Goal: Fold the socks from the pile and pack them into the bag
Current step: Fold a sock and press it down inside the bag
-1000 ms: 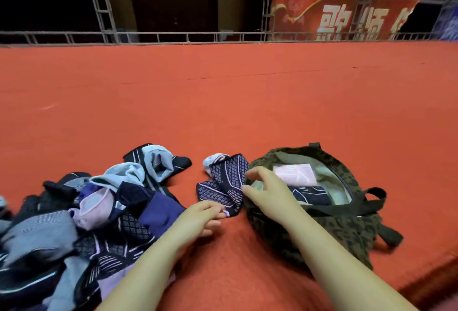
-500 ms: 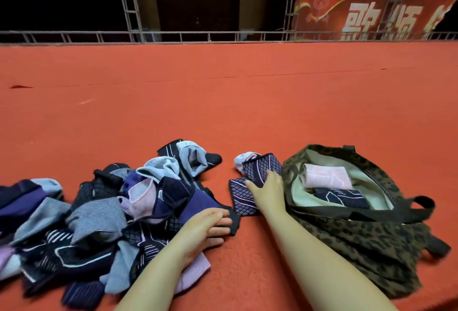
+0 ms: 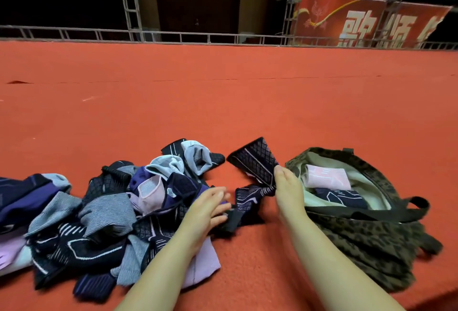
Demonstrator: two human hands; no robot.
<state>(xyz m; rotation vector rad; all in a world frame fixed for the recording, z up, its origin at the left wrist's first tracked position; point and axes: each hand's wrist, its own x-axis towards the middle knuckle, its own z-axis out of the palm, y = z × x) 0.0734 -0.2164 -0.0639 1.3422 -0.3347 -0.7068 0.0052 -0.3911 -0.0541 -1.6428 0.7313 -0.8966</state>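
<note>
Right hand [image 3: 285, 187] pinches the dark diamond-pattern sock [image 3: 255, 162] at its middle and lifts it; the top part stands up off the red carpet [image 3: 223, 102], the lower end trails down toward the left hand. Half a second ago this sock lay flat on the carpet under the right palm, with a pale sock end showing behind it; now it is raised and bunched, and the pale end is no longer visible. Likely the fold is being made or the sock is being picked up for the bag, cannot tell which.

Left hand [image 3: 210, 206] lies at the right edge of the sock pile [image 3: 104, 211], fingers loosely extended, blurred from motion, touching dark fabric near the lifted sock's tail. Whether it actually grips anything I cannot tell. It has shifted forward since the earlier frame.

Camo bag [image 3: 359, 236] sits open just right of the right hand, mouth up, strap across the front. Inside: a folded pink sock [image 3: 327, 177] and a folded dark sock [image 3: 339, 199] side by side, so at least two items are packed. The pile is large, many socks remain loose and tangled.

Judgement: task is early; current sock is close to the bag mouth, a short move right finishes it.
</note>
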